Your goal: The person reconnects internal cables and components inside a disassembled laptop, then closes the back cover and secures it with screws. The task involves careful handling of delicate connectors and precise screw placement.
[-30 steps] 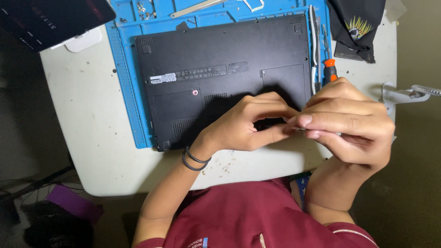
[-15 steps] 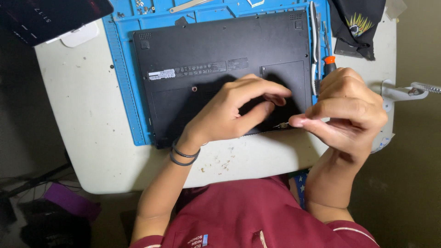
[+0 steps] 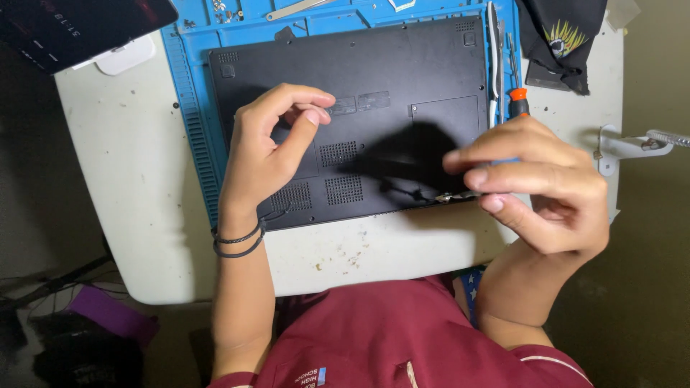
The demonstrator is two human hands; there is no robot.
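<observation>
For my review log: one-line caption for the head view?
Right hand pinches a thin metal tool at the upturned black laptop's edge; left hand hovers above.

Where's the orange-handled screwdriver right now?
In the head view, the orange-handled screwdriver lies on the right edge of the blue mat, beside the black laptop, just above the right hand.
</observation>
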